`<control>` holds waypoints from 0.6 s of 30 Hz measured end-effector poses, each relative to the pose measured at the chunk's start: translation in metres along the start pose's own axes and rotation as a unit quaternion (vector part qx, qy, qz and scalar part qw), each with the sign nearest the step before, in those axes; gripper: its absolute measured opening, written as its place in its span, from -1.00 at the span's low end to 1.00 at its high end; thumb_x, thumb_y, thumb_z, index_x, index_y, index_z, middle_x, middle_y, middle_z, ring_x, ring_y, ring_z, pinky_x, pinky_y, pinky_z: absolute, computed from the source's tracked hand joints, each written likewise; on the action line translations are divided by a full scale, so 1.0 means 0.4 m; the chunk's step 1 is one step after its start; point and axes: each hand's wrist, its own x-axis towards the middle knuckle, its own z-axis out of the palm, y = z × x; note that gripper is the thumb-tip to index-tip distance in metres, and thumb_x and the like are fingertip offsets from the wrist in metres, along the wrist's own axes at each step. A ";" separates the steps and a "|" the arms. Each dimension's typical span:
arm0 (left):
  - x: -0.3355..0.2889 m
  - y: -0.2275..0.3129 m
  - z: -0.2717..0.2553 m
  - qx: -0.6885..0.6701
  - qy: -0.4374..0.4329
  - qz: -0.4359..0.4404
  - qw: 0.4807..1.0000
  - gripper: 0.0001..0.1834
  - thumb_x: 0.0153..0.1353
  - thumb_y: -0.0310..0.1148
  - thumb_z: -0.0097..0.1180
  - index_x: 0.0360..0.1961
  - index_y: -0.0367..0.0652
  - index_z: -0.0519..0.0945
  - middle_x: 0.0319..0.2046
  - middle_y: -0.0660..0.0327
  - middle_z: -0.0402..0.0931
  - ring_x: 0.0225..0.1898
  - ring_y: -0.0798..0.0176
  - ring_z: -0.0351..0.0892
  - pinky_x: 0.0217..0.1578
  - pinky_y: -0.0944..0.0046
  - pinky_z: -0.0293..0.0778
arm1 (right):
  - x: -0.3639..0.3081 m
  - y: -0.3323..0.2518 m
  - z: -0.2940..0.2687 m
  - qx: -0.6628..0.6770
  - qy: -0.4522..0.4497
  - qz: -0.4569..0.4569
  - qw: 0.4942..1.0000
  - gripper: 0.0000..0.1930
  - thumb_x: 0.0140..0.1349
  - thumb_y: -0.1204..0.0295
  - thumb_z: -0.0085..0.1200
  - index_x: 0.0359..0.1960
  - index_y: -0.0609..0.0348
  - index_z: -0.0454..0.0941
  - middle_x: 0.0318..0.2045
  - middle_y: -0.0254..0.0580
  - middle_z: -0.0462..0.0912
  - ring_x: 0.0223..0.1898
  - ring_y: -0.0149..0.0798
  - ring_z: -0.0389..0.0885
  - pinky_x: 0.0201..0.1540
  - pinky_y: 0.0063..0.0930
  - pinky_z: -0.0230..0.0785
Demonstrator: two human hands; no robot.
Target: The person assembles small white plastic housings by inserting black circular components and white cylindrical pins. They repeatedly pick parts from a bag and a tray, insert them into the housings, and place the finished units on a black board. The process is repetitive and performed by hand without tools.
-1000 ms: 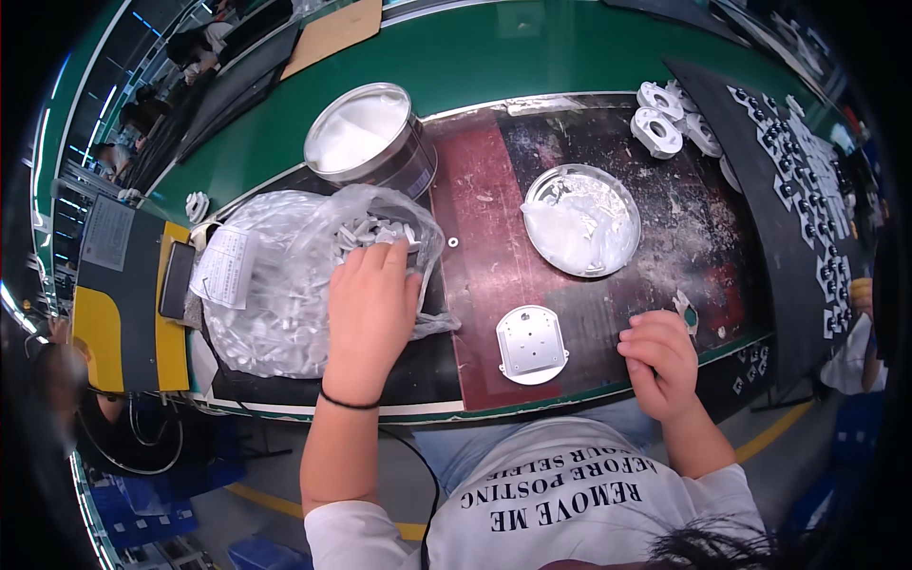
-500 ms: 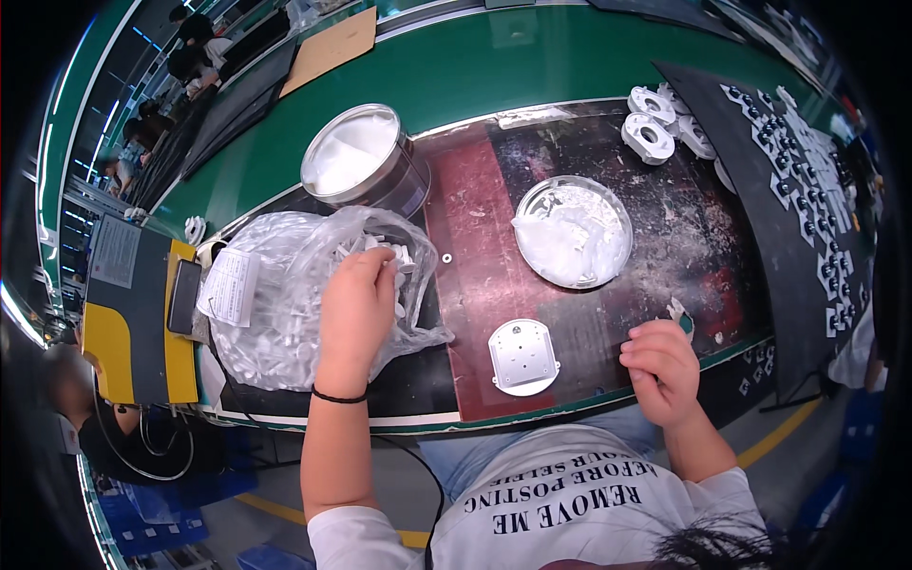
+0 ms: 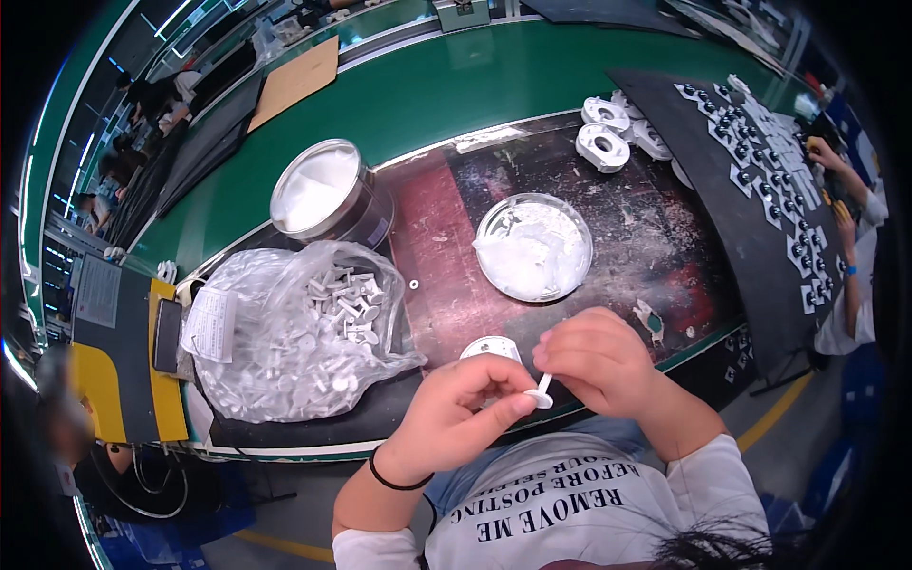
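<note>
My left hand [image 3: 456,408] pinches a white plastic pin [image 3: 543,393] by its round flat head, between thumb and forefinger. From that head the thin stem points up to my right hand [image 3: 603,366], whose bent fingers are closed around its far end; the tip is hidden there. Just beyond my left hand lies a white metal plate [image 3: 491,346] with small holes, partly covered by the fingers. To the left sits a clear plastic bag [image 3: 252,351], its mouth open on many loose white pins [image 3: 350,302].
A round dish [image 3: 484,223] of white paste stands beyond my hands, and a metal tin [image 3: 366,214] of white material behind the bag. White ring-shaped parts [image 3: 603,145] and a black board [image 3: 698,190] with small parts are at right. Another person's hands [image 3: 836,180] work there.
My left hand has left the bag and come right with a white pin. My right hand has moved left to meet it, closing on the stem. The head view has shifted slightly.
</note>
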 end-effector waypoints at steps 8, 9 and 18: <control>-0.039 -0.052 0.007 -0.059 0.042 -0.034 0.997 -0.81 0.19 -0.56 0.10 -0.17 -0.36 0.47 -0.25 0.13 0.55 -0.21 0.36 0.54 -0.16 0.38 0.46 | -0.021 0.003 0.007 0.013 -0.030 -0.047 0.998 -0.78 -0.07 0.49 0.22 -0.32 0.07 0.60 -0.35 -0.30 0.60 -0.26 -0.24 0.57 -0.24 -0.37 0.38; -0.041 -0.054 0.009 -0.047 0.051 -0.025 0.997 -0.78 0.18 -0.56 0.10 -0.14 -0.36 0.46 -0.24 0.12 0.55 -0.19 0.35 0.54 -0.15 0.37 0.46 | -0.023 0.006 0.004 0.012 -0.040 -0.047 0.998 -0.80 -0.06 0.49 0.22 -0.33 0.08 0.59 -0.37 -0.30 0.59 -0.27 -0.24 0.57 -0.23 -0.36 0.38; -0.088 -0.086 -0.055 0.037 0.191 0.093 0.976 -0.68 0.15 -0.62 0.05 -0.03 -0.37 0.44 -0.12 0.09 0.43 -0.10 0.28 0.48 -0.07 0.33 0.40 | -0.048 0.172 -0.069 -0.282 0.017 0.192 0.940 -0.86 0.06 0.44 0.16 -0.32 0.14 0.59 -0.39 -0.19 0.60 -0.30 -0.11 0.56 -0.21 -0.27 0.38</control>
